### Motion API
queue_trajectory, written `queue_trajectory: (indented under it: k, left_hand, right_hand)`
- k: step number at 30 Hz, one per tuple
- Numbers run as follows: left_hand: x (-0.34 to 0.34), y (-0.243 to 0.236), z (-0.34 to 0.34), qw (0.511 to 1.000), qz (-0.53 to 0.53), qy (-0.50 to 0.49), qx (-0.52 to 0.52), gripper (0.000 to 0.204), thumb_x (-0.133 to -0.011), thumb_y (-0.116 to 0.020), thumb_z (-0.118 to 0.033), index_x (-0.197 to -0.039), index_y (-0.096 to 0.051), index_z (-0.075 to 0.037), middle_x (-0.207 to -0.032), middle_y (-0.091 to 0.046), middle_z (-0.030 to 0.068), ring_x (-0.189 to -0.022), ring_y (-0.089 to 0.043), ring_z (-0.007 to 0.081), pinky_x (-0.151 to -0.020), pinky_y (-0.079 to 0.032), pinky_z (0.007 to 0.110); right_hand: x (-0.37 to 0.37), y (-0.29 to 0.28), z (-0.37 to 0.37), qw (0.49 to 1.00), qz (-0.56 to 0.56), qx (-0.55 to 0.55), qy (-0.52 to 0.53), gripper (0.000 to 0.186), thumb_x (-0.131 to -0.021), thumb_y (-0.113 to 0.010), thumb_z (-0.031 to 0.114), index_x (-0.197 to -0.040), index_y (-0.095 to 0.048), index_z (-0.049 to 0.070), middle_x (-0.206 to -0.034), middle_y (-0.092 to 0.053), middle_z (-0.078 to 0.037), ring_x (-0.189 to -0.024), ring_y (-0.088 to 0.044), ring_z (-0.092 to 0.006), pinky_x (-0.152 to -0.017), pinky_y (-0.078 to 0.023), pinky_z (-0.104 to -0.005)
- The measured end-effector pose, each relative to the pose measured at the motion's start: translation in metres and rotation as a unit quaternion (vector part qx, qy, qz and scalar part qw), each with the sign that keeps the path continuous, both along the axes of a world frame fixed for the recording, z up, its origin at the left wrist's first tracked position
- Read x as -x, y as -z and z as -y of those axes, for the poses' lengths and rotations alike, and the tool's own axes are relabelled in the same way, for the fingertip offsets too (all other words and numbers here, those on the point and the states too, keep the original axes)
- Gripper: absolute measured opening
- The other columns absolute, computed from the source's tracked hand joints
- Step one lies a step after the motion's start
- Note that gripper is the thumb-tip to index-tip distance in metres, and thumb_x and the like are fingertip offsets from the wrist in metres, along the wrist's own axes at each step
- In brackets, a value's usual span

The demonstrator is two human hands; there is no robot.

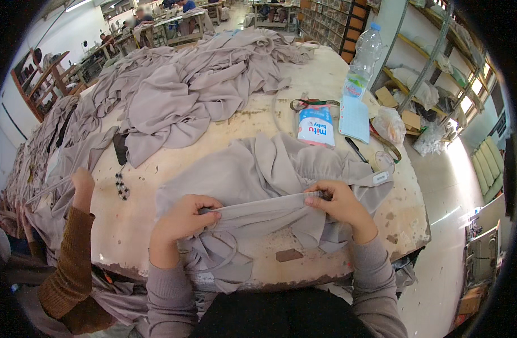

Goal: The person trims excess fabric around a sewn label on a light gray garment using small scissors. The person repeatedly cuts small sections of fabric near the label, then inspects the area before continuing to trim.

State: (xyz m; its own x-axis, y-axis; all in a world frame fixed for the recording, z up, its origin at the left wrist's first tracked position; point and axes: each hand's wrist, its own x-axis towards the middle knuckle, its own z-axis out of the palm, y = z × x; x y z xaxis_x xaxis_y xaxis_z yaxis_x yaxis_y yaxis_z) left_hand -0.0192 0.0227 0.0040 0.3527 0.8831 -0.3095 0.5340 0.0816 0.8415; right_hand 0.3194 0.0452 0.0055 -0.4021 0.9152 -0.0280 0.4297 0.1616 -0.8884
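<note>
The left hand (185, 218) and right hand (340, 204) have fingers (212, 217) clamped on the grey garment (230, 169) near the front edge of the bench (129, 236); uneven tension could pucker its folded band

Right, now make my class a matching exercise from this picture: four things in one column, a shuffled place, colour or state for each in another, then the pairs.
1. bottle
2. pen
3. beaded strand
4. grey cloth strip

A. left of the person's left hand
B. held by left hand and right hand together
C. slim and black
D. see-through, blue cap

Pairs: 1-D; 2-C; 3-A; 4-B
</note>
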Motion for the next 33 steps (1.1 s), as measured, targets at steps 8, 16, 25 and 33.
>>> queue_trajectory:
  k: [8,16,25,33]
  left_hand:
    - [-0.004,0.000,-0.005,0.949,0.130,-0.040,-0.283,0.014,-0.082,-0.060,-0.011,-0.087,-0.063,0.002,-0.092,-0.062,0.0068,-0.080,-0.053,0.0111,-0.071,-0.042,0.024]
    - [-0.018,-0.002,-0.002,0.925,0.180,-0.204,-0.266,0.016,-0.086,-0.057,-0.014,-0.085,-0.062,0.001,-0.083,-0.060,0.0030,-0.078,-0.052,0.0091,-0.071,-0.040,0.022]
    - [-0.013,0.002,-0.002,0.951,0.149,-0.182,-0.200,0.031,-0.091,-0.049,-0.024,-0.065,-0.044,-0.008,-0.063,-0.036,-0.0088,-0.060,-0.030,0.0027,-0.052,-0.024,0.021]
    - [-0.017,0.002,0.000,0.947,0.189,-0.172,-0.195,0.035,-0.089,-0.053,-0.018,-0.060,-0.039,-0.005,-0.058,-0.032,-0.0068,-0.056,-0.028,0.0029,-0.048,-0.024,0.021]
  right_hand:
    - [-0.018,-0.008,0.001,0.978,-0.142,0.012,0.154,0.020,-0.079,-0.067,0.022,-0.082,-0.063,0.003,-0.065,-0.055,0.004,-0.058,-0.045,-0.0022,-0.050,-0.034,-0.0187]
    - [-0.023,-0.010,0.001,0.972,-0.171,0.065,0.149,0.015,-0.080,-0.065,0.018,-0.076,-0.061,0.004,-0.065,-0.053,0.006,-0.058,-0.044,-0.0014,-0.051,-0.033,-0.0184]
    - [-0.020,-0.009,0.002,0.964,-0.225,0.044,0.136,0.012,-0.079,-0.063,0.016,-0.077,-0.060,0.004,-0.068,-0.054,0.006,-0.061,-0.046,-0.0020,-0.056,-0.035,-0.0179]
    - [-0.021,-0.012,0.006,0.957,-0.220,0.056,0.180,0.014,-0.079,-0.062,0.017,-0.079,-0.061,0.004,-0.072,-0.056,0.004,-0.066,-0.046,-0.0036,-0.060,-0.035,-0.0185]
